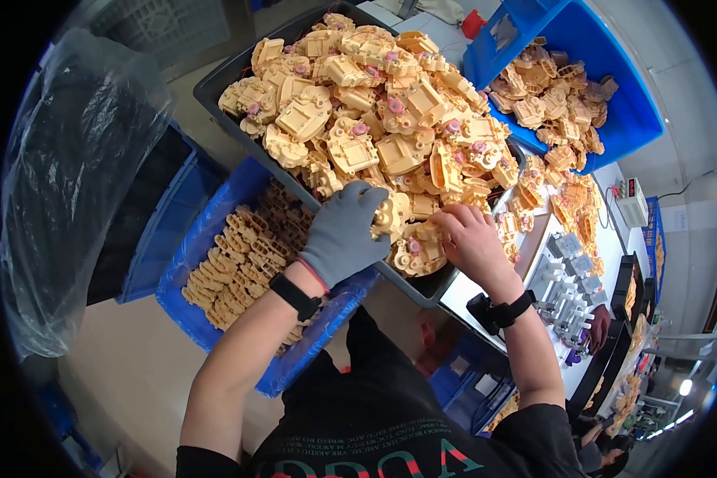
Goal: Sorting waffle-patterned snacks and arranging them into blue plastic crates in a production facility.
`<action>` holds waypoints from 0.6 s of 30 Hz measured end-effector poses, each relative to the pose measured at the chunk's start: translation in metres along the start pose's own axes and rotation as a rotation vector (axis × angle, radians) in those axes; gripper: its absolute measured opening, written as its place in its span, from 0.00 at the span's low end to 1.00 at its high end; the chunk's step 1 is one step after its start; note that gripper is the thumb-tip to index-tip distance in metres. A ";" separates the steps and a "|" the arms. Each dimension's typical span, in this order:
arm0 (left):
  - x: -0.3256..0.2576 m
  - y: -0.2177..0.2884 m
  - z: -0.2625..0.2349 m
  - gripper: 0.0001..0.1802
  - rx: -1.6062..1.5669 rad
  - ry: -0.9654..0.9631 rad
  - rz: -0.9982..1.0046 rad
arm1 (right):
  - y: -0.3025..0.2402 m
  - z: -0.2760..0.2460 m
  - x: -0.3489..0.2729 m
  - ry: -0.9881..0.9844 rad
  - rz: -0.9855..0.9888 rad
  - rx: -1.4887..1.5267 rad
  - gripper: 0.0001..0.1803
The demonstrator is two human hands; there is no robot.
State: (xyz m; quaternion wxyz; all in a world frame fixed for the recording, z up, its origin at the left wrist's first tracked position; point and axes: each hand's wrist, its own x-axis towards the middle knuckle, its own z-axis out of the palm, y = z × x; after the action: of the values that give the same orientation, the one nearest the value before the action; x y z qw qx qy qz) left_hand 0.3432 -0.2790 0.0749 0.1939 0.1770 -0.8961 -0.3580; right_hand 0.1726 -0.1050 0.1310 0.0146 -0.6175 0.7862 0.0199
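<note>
My gloved left fingers (366,196) curl partly closed around a tan casing (392,217) at the near end of the heaped black tray (413,291). My bare right fingers (452,221) bend over a second casing (418,250); whether they grip it, I can't tell. I'd judge this as picking out parts, the next move calling for a clean lift. A lined blue crate (275,376) sits left; the white tabletop (464,301) runs right, under workshop lights.

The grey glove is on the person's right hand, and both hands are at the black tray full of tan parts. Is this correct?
Not quite: the head view shows the grey glove on the left hand, while the right hand is bare. Both hands are indeed at the black tray full of tan parts.
</note>
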 end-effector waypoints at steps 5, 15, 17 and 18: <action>-0.012 -0.007 -0.010 0.34 -0.209 0.078 0.209 | -0.009 -0.030 -0.002 0.158 0.204 0.504 0.21; -0.072 0.013 -0.030 0.38 -1.897 0.054 -0.512 | -0.079 -0.024 -0.003 0.088 0.634 2.093 0.27; -0.084 0.021 -0.035 0.36 -1.897 0.077 -0.561 | -0.098 -0.025 -0.001 -0.033 0.627 2.057 0.30; -0.091 0.021 -0.040 0.36 -1.893 0.108 -0.573 | -0.105 -0.021 0.000 -0.067 0.622 2.062 0.30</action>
State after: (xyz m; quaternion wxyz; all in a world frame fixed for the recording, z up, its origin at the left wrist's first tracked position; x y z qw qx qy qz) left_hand 0.4369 -0.2462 0.0966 0.2023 0.1751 -0.1537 -0.9512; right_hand 0.2746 -0.1310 0.1506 0.5439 -0.0797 0.5455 -0.6327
